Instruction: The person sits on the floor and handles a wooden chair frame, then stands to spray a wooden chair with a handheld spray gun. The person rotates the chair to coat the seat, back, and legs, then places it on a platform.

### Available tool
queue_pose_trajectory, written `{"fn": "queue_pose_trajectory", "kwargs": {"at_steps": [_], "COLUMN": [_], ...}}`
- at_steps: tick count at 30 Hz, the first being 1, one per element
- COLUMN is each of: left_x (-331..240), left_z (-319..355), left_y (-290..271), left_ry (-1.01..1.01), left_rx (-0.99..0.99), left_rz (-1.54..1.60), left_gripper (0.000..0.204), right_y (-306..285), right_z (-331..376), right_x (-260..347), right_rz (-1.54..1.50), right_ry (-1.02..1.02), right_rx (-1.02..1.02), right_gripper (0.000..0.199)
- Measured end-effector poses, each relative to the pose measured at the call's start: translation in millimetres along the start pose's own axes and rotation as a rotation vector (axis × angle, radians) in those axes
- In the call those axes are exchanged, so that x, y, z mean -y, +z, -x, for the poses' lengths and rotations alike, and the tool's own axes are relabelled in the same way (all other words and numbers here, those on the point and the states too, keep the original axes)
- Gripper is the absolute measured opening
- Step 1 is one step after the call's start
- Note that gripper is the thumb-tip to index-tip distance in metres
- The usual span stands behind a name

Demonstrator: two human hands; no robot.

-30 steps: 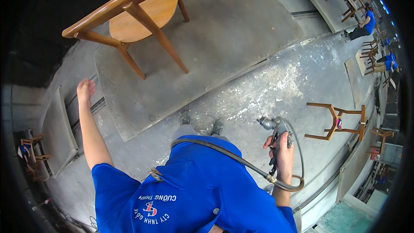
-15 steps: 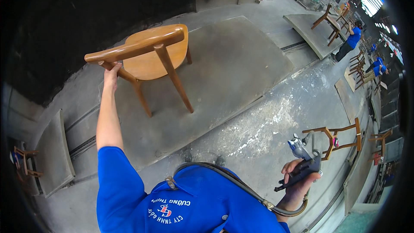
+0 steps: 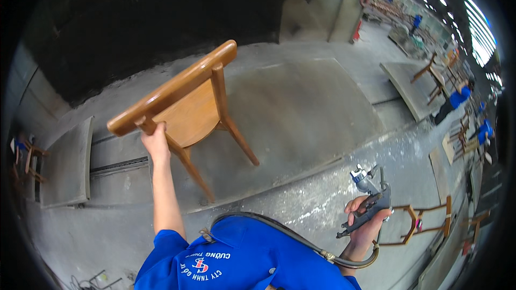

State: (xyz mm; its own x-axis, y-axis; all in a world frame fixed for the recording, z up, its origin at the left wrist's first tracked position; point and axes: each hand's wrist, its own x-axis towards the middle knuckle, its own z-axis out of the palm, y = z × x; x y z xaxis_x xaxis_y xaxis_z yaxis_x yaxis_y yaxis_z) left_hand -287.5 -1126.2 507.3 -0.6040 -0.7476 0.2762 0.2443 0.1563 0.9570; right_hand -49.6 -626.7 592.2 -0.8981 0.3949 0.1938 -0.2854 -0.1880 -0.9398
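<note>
Head view: left hand [image 3: 154,140] clasps the wooden chair [image 3: 185,104] backrest at centre-left; right hand [image 3: 367,221], lower right, wraps closed around a spray gun [image 3: 371,196] with hose [image 3: 301,241].

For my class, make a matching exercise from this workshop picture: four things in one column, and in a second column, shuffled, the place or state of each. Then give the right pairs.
Things:
1. wooden chair
2. spray gun
3. hose
4. chair frame

Places or states:
A. stands unheld on the floor at the right
B. gripped by the right hand
C. curves across the blue shirt to the tool
D. tilted, held at its backrest by the left hand

Pairs: 1-D, 2-B, 3-C, 4-A
</note>
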Motion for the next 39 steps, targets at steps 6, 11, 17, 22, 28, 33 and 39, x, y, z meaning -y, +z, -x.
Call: {"fn": "queue_pose_trajectory", "kwargs": {"at_steps": [6, 11, 17, 22, 28, 33, 39], "left_x": [-50, -32, 34, 74, 80, 96, 145], "left_z": [-94, -163, -181, -144, -129, -138, -94], "left_y": [-8, -4, 3, 8, 19, 21, 1], "left_ry": [-0.066, 0.046, 0.039, -0.078, -0.05, 0.057, 0.269], "left_rx": [-0.065, -0.1, -0.153, -0.283, -0.314, -0.27, -0.162], "left_rz": [0.116, -0.124, -0.197, -0.581, -0.653, -0.651, -0.758], "left_gripper": [0.014, 0.023, 0.062, 0.07, 0.066, 0.063, 0.08], "right_y": [28, 51, 78, 110, 134, 154, 193], "right_z": [-30, -41, -41, -45, -50, -52, -70], "right_x": [-17, -32, -29, -30, -40, -56, -91], "right_rz": [0.022, 0.028, -0.194, -0.253, -0.068, -0.125, -0.127], "right_ry": [-0.023, 0.001, -0.023, -0.044, -0.092, -0.1, -0.063], "right_rx": [0.092, 0.067, 0.413, 0.537, 0.408, 0.411, 0.361], "right_gripper": [0.092, 0.09, 0.102, 0.095, 0.097, 0.095, 0.096]}}
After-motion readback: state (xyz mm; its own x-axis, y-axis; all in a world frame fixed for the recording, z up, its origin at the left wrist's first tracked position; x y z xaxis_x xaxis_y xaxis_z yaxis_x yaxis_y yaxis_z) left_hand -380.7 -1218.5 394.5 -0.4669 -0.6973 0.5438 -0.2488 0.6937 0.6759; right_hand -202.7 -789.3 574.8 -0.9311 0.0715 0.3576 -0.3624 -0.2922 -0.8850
